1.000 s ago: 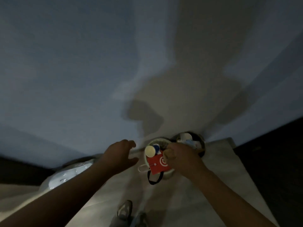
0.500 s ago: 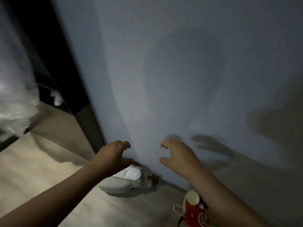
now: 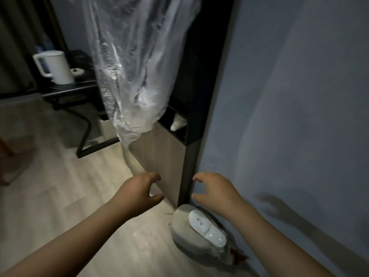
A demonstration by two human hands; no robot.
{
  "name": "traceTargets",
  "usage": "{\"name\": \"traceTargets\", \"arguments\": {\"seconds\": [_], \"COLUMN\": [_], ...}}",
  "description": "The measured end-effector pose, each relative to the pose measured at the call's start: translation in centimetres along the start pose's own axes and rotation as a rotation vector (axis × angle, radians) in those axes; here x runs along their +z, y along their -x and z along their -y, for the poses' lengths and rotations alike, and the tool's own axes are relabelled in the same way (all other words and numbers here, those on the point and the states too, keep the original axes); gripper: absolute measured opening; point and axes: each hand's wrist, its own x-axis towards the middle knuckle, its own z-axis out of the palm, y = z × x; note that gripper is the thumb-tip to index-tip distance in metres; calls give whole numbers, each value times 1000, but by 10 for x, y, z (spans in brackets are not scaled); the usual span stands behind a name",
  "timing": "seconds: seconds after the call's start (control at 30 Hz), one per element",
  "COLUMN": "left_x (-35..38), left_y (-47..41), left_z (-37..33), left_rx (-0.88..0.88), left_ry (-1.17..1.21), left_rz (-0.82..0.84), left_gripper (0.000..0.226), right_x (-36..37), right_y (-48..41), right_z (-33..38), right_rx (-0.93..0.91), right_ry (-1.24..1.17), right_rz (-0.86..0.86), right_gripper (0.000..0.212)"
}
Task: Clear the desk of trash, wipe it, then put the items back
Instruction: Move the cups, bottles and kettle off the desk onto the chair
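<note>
Kettle stands on the dark desk far left, well apart from the hands. Left hand and right hand hang loosely curled, holding nothing; the red packet and bins seen a second ago are out of view, so trash seems dropped and wiping probably comes next

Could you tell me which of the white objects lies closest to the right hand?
The glossy white piece on the grey bundle, just below the right hand; the white kettle stands far off on the dark table.
</note>
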Motion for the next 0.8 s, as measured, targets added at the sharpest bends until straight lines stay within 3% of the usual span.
{"name": "traceTargets", "arguments": {"seconds": [0.33, 0.8], "left_x": [-75, -155], "left_y": [23, -57], "left_z": [197, 368], "left_rx": [-144, -350], "left_ry": [22, 13], "left_rz": [-55, -213], "left_gripper": [51, 51], "right_x": [51, 68], "right_y": [-124, -333], "right_z": [187, 321], "right_rx": [-159, -361], "right_ry": [55, 63], "right_rz": [27, 21], "right_gripper": [50, 50]}}
